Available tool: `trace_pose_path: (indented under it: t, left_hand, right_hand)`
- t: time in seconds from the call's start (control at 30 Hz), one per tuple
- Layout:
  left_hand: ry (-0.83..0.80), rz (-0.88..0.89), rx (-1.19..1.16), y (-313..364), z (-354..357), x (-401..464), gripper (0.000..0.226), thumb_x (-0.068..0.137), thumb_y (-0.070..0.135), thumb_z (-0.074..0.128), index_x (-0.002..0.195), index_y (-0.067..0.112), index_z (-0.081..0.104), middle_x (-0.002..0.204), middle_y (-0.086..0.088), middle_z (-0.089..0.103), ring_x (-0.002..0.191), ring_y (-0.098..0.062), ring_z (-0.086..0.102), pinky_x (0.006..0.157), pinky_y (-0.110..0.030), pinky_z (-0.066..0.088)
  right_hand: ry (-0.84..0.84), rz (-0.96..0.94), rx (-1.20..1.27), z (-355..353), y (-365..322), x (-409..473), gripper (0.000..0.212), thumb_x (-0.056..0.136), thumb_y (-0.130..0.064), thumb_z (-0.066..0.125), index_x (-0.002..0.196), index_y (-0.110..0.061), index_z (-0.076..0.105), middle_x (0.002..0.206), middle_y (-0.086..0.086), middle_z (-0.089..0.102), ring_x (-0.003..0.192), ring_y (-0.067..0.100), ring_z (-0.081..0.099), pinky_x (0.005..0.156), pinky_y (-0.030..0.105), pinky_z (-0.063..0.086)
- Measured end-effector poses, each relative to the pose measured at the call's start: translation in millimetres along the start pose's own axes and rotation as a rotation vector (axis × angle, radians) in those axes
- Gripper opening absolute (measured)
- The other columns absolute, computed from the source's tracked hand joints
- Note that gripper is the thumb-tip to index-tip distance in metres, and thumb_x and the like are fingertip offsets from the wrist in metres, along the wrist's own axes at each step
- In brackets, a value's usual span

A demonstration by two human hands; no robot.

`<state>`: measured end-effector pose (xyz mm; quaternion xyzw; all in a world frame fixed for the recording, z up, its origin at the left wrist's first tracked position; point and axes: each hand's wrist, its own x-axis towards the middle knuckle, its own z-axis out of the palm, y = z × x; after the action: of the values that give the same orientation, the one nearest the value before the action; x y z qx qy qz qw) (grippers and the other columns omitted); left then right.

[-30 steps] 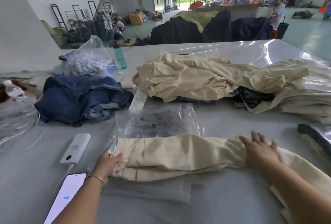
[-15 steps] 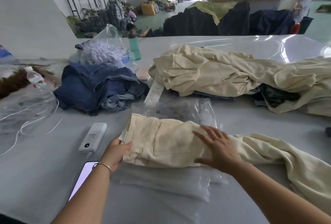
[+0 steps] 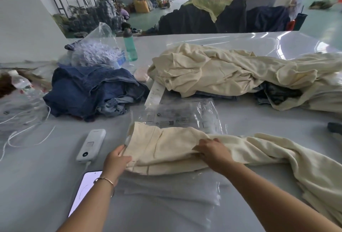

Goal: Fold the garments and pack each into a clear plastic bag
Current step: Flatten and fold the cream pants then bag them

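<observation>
A cream garment [image 3: 166, 148] lies across the table in front of me, its waist end to the left and its legs trailing off to the right. It rests on a stack of clear plastic bags [image 3: 170, 189]. My left hand [image 3: 116, 159] grips the garment's left edge with curled fingers. My right hand [image 3: 212, 150] lies on the cloth near its middle, its fingers curled into a fold of the fabric. Another printed clear bag [image 3: 185, 117] lies just behind the garment.
A heap of cream garments [image 3: 231, 70] covers the right back of the table [image 3: 37, 185], a pile of blue denim [image 3: 88, 92] the left. A white device [image 3: 91, 144] and a phone [image 3: 83, 191] lie near my left arm. A green bottle [image 3: 130, 46] stands behind.
My right hand has slid leftward along the garment to its middle and now bunches a fold of the cloth. My left hand keeps hold of the left edge.
</observation>
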<state>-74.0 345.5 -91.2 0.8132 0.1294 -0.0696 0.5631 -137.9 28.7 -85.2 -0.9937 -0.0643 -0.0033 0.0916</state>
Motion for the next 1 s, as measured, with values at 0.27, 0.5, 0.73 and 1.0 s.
trace_pose_path:
  t: [0.27,0.5,0.73,1.0]
  left_hand:
    - [0.156,0.076,0.080,-3.9,1.1,-5.0,0.058,0.072,-0.012,0.054,0.124,0.014,0.056,0.120,-0.010,0.061,0.113,-0.027,0.057,0.095,-0.041,0.048]
    - [0.140,0.142,0.336,-25.5,5.2,-20.0,0.054,0.074,-0.017,0.039,0.120,0.006,0.058,0.125,-0.022,0.048,0.114,-0.033,0.049,0.087,-0.030,0.040]
    - [0.342,0.450,0.886,25.7,76.9,-58.8,0.056,0.070,-0.002,0.061,0.125,0.010,0.056,0.142,-0.021,0.038,0.131,-0.040,0.029,0.106,-0.052,0.026]
    - [-0.320,0.864,0.947,56.1,227.7,-101.0,0.030,0.087,0.045,0.054,0.111,0.029,0.063,0.116,0.012,0.059,0.115,-0.013,0.048,0.095,-0.028,0.040]
  right_hand:
    - [0.175,-0.040,-0.021,-5.9,-2.9,-6.1,0.035,0.078,-0.010,0.060,0.097,-0.035,0.077,0.082,0.003,0.057,0.078,0.029,0.058,0.073,0.035,0.043]
    - [0.177,0.241,-0.245,0.9,31.0,-57.0,0.046,0.048,-0.004,0.085,0.090,-0.020,0.078,0.092,0.016,0.064,0.083,0.039,0.063,0.072,0.046,0.052]
    - [0.106,0.651,-0.252,0.1,105.1,-100.8,0.067,0.091,-0.027,0.041,0.153,-0.028,0.012,0.159,0.003,0.018,0.144,0.024,0.019,0.115,0.041,0.015]
    - [-0.080,1.100,-0.128,-15.2,174.5,-161.0,0.074,0.096,-0.053,0.031,0.152,-0.026,-0.010,0.157,0.019,0.006,0.146,0.038,0.006,0.111,0.063,0.008]
